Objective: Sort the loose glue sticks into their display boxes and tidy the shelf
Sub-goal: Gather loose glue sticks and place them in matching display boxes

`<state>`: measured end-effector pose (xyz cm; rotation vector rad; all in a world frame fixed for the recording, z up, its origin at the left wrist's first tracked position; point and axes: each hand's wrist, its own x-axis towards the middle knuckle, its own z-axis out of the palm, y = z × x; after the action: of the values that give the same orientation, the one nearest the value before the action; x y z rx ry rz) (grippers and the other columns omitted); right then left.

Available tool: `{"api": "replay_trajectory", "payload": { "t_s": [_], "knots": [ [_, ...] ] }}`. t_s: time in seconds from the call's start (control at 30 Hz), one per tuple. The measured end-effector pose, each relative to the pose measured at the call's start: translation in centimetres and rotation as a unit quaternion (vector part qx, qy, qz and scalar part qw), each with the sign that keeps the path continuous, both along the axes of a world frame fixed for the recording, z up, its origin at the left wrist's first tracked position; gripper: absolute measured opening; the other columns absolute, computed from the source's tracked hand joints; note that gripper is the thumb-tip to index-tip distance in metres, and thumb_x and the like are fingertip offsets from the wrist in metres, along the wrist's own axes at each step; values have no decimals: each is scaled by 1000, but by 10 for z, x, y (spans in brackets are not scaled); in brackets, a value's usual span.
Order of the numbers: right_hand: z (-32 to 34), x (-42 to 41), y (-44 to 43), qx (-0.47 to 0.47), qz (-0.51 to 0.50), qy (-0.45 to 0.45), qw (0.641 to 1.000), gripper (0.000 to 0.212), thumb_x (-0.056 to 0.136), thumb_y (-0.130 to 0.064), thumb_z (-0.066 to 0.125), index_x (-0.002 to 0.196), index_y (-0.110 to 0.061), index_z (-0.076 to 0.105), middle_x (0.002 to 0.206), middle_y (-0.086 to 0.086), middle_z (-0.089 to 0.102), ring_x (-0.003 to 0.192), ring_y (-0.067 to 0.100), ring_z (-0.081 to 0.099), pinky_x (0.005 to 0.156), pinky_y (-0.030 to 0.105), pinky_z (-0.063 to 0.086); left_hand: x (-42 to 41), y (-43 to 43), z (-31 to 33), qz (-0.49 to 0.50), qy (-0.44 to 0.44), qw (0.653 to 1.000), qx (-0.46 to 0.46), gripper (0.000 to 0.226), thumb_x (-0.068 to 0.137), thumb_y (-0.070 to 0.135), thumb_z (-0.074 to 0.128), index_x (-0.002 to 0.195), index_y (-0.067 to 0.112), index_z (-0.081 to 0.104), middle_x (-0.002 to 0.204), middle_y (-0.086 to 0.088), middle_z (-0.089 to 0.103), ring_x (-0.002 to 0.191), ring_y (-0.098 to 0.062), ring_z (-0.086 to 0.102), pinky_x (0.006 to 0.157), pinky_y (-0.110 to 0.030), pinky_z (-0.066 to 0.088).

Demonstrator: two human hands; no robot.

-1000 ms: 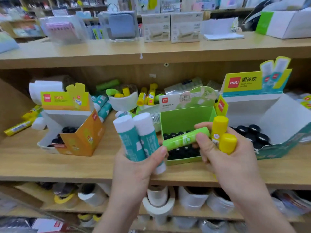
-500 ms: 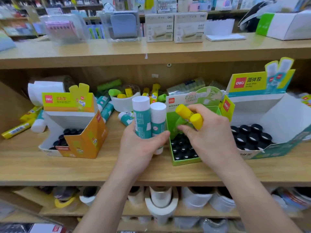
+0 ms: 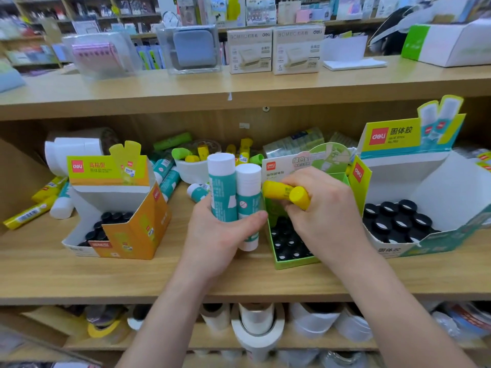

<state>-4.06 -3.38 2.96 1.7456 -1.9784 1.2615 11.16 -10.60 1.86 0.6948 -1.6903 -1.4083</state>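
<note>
My left hand (image 3: pixel 220 235) grips two upright teal-and-white glue sticks (image 3: pixel 233 192) just left of the green display box (image 3: pixel 295 258). Over that box my right hand (image 3: pixel 324 211) holds two yellow glue sticks (image 3: pixel 288 193) lying sideways; whether it still holds the green stick I cannot tell. The green box has black stick ends in it. An orange-yellow display box (image 3: pixel 127 221) stands at the left and a teal-white display box (image 3: pixel 425 203) at the right, both partly filled. Loose sticks (image 3: pixel 170 176) lie at the back of the shelf.
A white bowl (image 3: pixel 191 168) of yellow and green sticks sits at the back centre. Yellow sticks (image 3: pixel 29 211) lie at the far left by a white roll (image 3: pixel 69 152). Tape rolls (image 3: pixel 257 325) fill the shelf below. Boxed goods (image 3: pixel 249 51) stand on the shelf above.
Both hands moved forward to the shelf. My right hand tipped down over the green box, and the green stick it pinched is out of sight. The left hand's sticks came upright.
</note>
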Motion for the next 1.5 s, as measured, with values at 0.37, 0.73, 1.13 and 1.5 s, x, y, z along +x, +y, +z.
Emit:
{"api": "replay_trajectory", "payload": {
  "t_s": [0.37,0.73,1.13,1.5],
  "knots": [
    [18,4,6,135,2,-46,990,40,68,-29,51,101,-29,73,86,-3,74,83,27,65,69,42,53,0,-4,1,-15,-8,1000,7,42,68,20,75,109,19,67,102,2,74,93,-16,70,81,-31,57],
    [3,11,41,38,96,-383,918,11,91,-20,62,95,-27,69,64,-4,58,56,11,49,49,22,40,3,20,0,23,45,999,-7,35,73,23,69,105,9,69,97,2,75,87,-13,71,71,-19,53],
    [13,30,68,51,247,-782,571,34,77,-37,56,76,-5,69,65,8,56,53,15,55,36,20,38,1,64,-4,10,110,990,87,11,76,28,66,79,23,75,81,-14,71,72,-24,70,62,-32,54],
    [-5,22,86,69,293,-503,810,25,86,-26,58,107,-39,58,58,-1,54,47,12,51,39,21,40,-5,109,-12,29,34,998,44,30,80,11,66,101,-7,55,74,-20,62,67,-30,61,65,-38,55]
  ]
}}
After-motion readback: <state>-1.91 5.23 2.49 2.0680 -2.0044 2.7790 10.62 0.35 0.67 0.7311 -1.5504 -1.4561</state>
